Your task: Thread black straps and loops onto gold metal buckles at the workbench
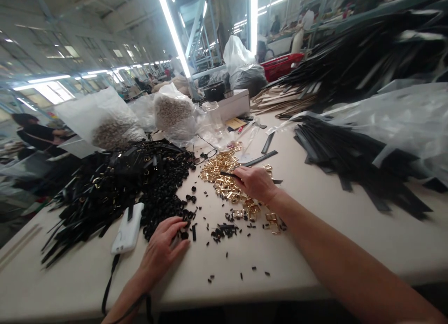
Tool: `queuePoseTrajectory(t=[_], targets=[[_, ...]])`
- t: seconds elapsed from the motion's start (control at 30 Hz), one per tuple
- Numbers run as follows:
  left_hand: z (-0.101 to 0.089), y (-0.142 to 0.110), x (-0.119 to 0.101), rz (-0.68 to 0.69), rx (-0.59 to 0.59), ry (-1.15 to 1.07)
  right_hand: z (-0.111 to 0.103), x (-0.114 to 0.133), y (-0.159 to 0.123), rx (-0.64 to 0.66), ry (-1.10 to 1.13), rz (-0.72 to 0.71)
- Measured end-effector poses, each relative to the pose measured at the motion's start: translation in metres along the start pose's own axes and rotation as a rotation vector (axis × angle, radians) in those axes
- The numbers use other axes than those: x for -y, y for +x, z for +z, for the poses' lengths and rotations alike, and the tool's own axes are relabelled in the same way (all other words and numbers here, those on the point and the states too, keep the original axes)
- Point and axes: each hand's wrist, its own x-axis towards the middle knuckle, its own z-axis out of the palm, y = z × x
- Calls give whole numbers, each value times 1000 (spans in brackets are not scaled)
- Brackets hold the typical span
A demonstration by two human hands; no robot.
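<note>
My right hand (257, 182) pinches a narrow black strap (228, 174) over the heap of gold metal buckles (219, 168). The strap's other end seems to show past the far side of the hand. On the left, my left hand (166, 242) rests low on the table at the edge of a pile of small black loops (163, 198). Its thumb and forefinger are apart, with a black loop (185, 236) near their tips; a firm hold on it does not show. Small black pieces (224, 231) lie scattered between my hands.
Finished-looking black straps with buckles (115, 175) are heaped at the left, beside a white corded device (129, 228). Flat black strips (350, 161) lie at the right under plastic. Bags of small pale pieces (171, 109) and a white box (234, 105) stand behind.
</note>
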Motion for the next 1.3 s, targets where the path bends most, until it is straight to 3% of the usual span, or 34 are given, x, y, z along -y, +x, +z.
queuePoseTrajectory(t=[0.2, 0.4, 0.57, 0.77, 0.87, 1.07, 1.3], targets=[[4, -6, 35, -24, -24, 97, 1, 0, 0, -21, -9, 11], [-7, 27, 46, -120, -92, 128, 1, 0, -1, -9, -21, 16], [-15, 71, 22, -95, -196, 19, 0, -2, 0, 42, -23, 41], [5, 120, -28, 19, 95, -246, -5, -7, 0, 81, -90, 125], [21, 135, -54, 66, 162, -305, -6, -7, 0, 101, -82, 138], [48, 154, -89, 166, 229, -102, -5, -7, -1, 79, -61, 143], [55, 161, -98, 232, 250, -40, -3, -7, 0, 78, -71, 143]])
